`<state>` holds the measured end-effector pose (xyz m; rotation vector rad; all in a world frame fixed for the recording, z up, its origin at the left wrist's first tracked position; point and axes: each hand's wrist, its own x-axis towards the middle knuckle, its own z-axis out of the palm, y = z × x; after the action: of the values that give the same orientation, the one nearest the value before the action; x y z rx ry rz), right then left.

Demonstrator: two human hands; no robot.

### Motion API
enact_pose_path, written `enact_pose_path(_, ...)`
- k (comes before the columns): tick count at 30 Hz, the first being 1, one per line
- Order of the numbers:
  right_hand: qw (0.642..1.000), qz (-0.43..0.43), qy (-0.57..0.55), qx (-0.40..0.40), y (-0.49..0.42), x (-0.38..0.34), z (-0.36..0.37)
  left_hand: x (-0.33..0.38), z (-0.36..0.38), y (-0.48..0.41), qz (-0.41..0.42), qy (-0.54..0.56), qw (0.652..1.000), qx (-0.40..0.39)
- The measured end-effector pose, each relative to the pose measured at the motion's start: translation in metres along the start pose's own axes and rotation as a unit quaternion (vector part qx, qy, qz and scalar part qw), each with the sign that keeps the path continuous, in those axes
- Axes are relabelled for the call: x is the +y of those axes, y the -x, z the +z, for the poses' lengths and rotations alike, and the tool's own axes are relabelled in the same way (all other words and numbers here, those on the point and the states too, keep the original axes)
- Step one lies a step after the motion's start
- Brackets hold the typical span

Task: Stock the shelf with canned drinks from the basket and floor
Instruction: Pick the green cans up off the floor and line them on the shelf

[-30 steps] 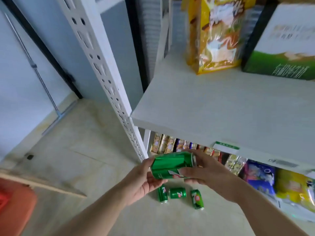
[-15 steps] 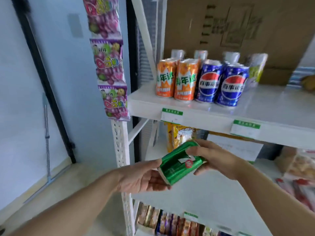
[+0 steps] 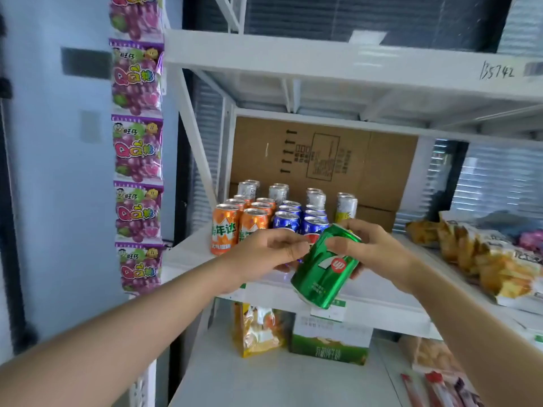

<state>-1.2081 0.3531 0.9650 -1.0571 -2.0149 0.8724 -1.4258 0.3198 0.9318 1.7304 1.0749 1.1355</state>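
Observation:
A green 7-Up can hangs tilted in front of the middle shelf, its top leaning toward the shelf. My right hand grips its upper part from the right. My left hand has curled fingers against the can's upper left side. On the shelf behind stand rows of orange cans, blue cans and silver cans. To the right of the blue cans the shelf board is bare.
A cardboard box fills the back of the shelf. Snack bags lie on its right end. A strip of purple candy packets hangs on the left post. A yellow bag and a green-white box are on the shelf below.
My view rose from the floor to the middle shelf. Both hands lifted the green can up and forward to the shelf's front edge. My left hand shifted from under the can to its side.

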Motion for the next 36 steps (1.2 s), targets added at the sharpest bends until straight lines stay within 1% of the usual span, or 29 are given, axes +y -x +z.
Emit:
enact_pose_path(3,0.999,0.004,0.038,0.026,-0.006,0.006,-0.023,0.014,0.014,-0.025,0.028,-0.023,0.999,-0.010)
enact_pose_path(6,0.994,0.010,0.100,0.036,-0.013,0.017,-0.040,0.025,0.033,-0.048,0.049,-0.072,0.996,-0.024)
enact_pose_path(10,0.982,0.043,0.179,0.037,-0.024,0.037,-0.053,0.033,0.054,-0.075,0.074,-0.128,0.989,-0.017)
enact_pose_path(12,0.976,0.069,0.202,0.050,-0.028,0.051,-0.057,0.037,0.062,-0.090,0.091,-0.168,0.981,-0.013)
enact_pose_path(15,0.968,0.080,0.212,0.107,-0.034,0.071,-0.057,0.042,0.073,-0.113,0.102,-0.264,0.959,0.021)
enact_pose_path(18,0.961,0.084,0.199,0.174,-0.037,0.085,-0.048,0.049,0.083,-0.132,0.068,-0.354,0.932,0.029)
enact_pose_path(20,0.964,0.083,0.165,0.193,-0.036,0.093,-0.042,0.052,0.090,-0.144,0.036,-0.409,0.912,0.014)
enact_pose_path(22,0.979,0.065,0.079,0.178,-0.034,0.102,-0.040,0.052,0.097,-0.155,0.021,-0.450,0.893,0.007)
enact_pose_path(24,0.988,0.057,0.001,0.143,-0.029,0.112,-0.042,0.053,0.104,-0.163,0.019,-0.474,0.880,0.000)
enact_pose_path(27,0.992,0.082,-0.046,0.089,-0.018,0.127,-0.050,0.054,0.106,-0.170,0.031,-0.500,0.864,-0.048)
enact_pose_path(28,0.992,0.083,-0.066,0.075,-0.015,0.132,-0.052,0.054,0.104,-0.173,0.038,-0.501,0.862,-0.070)
enact_pose_path(30,0.989,0.078,-0.103,0.068,-0.012,0.142,-0.053,0.051,0.097,-0.181,0.041,-0.476,0.872,-0.105)
enact_pose_path(33,0.984,0.066,-0.127,0.103,-0.014,0.148,-0.048,0.051,0.087,-0.185,0.038,-0.447,0.884,-0.133)
enact_pose_path(36,0.983,0.070,-0.112,0.125,-0.021,0.150,-0.039,0.052,0.079,-0.190,0.048,-0.439,0.885,-0.147)
